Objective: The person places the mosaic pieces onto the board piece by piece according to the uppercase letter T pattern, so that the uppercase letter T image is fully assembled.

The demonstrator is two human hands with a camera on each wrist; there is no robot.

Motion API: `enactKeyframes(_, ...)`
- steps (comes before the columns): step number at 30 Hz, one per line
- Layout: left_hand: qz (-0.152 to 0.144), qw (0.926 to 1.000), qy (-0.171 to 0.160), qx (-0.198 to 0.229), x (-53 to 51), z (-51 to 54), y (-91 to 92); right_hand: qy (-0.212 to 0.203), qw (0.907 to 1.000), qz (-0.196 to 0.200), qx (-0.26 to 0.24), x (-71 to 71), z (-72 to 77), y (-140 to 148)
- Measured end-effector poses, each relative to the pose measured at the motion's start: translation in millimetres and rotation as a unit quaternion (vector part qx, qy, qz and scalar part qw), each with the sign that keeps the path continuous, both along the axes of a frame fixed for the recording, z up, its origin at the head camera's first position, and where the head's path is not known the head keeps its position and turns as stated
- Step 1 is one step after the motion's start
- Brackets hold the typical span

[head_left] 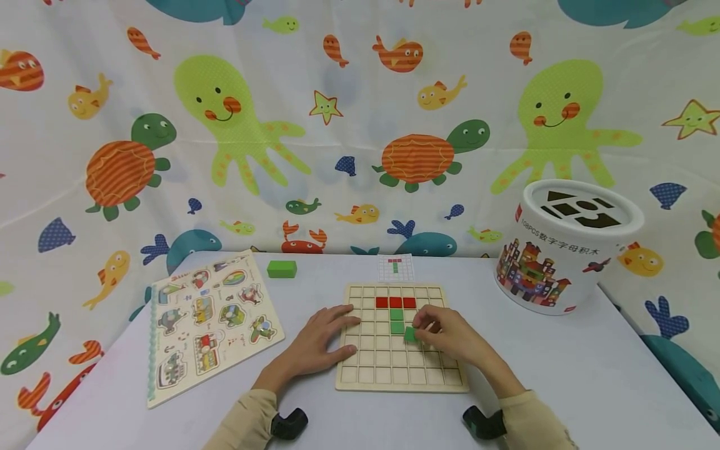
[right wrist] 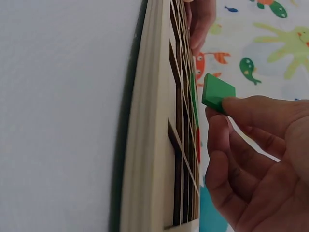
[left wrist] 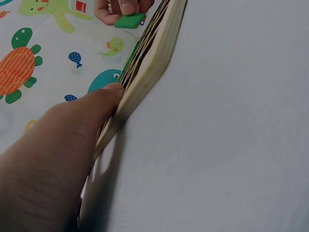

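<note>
A wooden grid board [head_left: 350, 375] lies flat on the white table. Three red square tiles [head_left: 396, 302] form a row in its upper part, and two green tiles [head_left: 397, 327] run down in a column below the middle one. My right hand [head_left: 450, 334] pinches another green tile [right wrist: 218, 92] between thumb and fingers. That tile is tilted above the board, just right of and below the green column. With fingers spread, my left hand [head_left: 320, 337] rests at the board's left edge. Its thumb [left wrist: 104, 101] touches the rim in the left wrist view.
Behind the board lies a small printed card [head_left: 385, 275] with a red and green grid pattern. A wooden picture puzzle [head_left: 239, 340] is at the left, near a green block [head_left: 282, 269]. A white bucket [head_left: 585, 281] with a slotted lid stands at the back right.
</note>
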State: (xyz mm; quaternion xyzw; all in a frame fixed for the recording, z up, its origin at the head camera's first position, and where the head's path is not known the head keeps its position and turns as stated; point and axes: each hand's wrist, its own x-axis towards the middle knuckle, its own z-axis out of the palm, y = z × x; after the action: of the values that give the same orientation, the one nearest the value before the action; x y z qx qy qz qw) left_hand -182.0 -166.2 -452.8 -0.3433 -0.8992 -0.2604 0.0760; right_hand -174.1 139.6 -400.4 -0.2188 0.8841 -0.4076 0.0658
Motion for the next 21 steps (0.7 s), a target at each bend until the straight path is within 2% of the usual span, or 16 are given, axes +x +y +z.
enactKeyframes(7, -0.002, 1.0, 0.0, 0.003, 0.4, 0.9, 0.1, 0.01, 0.9998, 0.004, 0.014, 0.0, -2.9, -10)
enactKeyframes(16, -0.001, 1.0, -0.003, 0.002, 0.7, 0.4, 0.3, 0.012, 0.9993, -0.013, 0.034, 2.1, -7.5, -17)
enactKeyframes(21, -0.001, 1.0, 0.0, 0.004, 0.3, -0.2, 0.0, 0.018, 0.9991, -0.007, 0.037, 2.8, -8.2, -21)
